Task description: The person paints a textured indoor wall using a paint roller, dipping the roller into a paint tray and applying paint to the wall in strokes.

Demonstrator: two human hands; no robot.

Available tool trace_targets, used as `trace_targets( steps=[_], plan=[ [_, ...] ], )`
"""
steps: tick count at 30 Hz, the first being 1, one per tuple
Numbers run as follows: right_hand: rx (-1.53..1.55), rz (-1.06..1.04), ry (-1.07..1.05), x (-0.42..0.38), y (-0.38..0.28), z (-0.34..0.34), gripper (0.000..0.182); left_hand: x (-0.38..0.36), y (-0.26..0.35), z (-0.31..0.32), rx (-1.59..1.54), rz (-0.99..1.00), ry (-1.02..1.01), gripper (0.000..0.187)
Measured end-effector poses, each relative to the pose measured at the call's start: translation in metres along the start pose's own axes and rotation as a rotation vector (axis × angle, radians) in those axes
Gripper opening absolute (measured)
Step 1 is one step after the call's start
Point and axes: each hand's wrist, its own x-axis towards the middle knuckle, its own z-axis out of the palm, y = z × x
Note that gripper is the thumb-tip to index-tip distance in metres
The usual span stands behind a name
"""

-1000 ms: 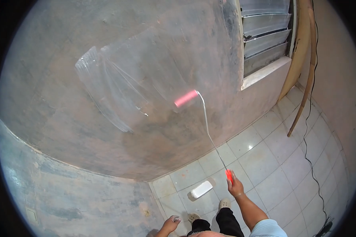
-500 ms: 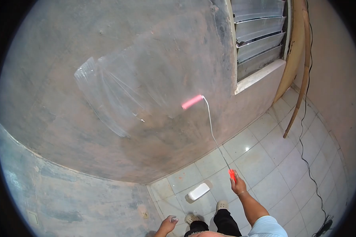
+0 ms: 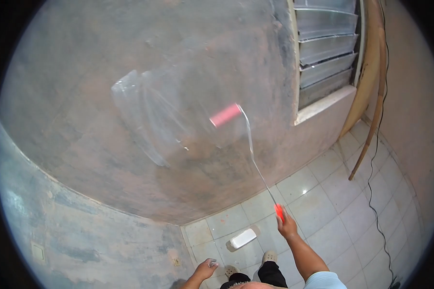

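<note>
My right hand is closed around the orange handle of a paint roller. Its long thin metal rod runs up toward the wall, and the pink sleeve overlaps the wall right of a whitish wet patch. The sleeve is slightly blurred by motion. Low on the left, my left hand hangs away from the roller, its fingers loosely bent and whitish at the tips. A white rectangular tray lies on the floor between the wall and my feet.
A louvred glass window with a pale sill is at upper right. Beside it a wooden pole leans in the corner, and a black cable trails down to the tiled floor. A second wall with a socket stands at left.
The roller's sleeve has moved left and slightly up across the wall, and my right hand has shifted slightly left with it. The view has turned a little, so the window sits farther right and lower.
</note>
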Motion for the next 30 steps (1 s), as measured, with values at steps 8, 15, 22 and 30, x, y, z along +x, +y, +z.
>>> trace_targets(
  steps=[8, 15, 22, 30],
  plan=[
    [0.169, -0.128, 0.01, 0.131, -0.182, -0.034, 0.056, -0.019, -0.019, -0.002, -0.017, -0.026, 0.002, 0.048],
    [0.118, -0.054, -0.036, 0.031, -0.068, 0.037, 0.057, -0.035, -0.017, -0.025, -0.03, -0.023, 0.023, 0.047],
    [0.073, 0.012, -0.095, -0.006, -0.077, 0.052, 0.054, -0.052, -0.056, -0.022, 0.064, -0.153, -0.028, 0.049],
    [0.113, 0.046, -0.047, 0.0, -0.11, 0.09, 0.054, -0.036, -0.066, -0.02, -0.062, -0.026, -0.003, 0.048]
  ],
)
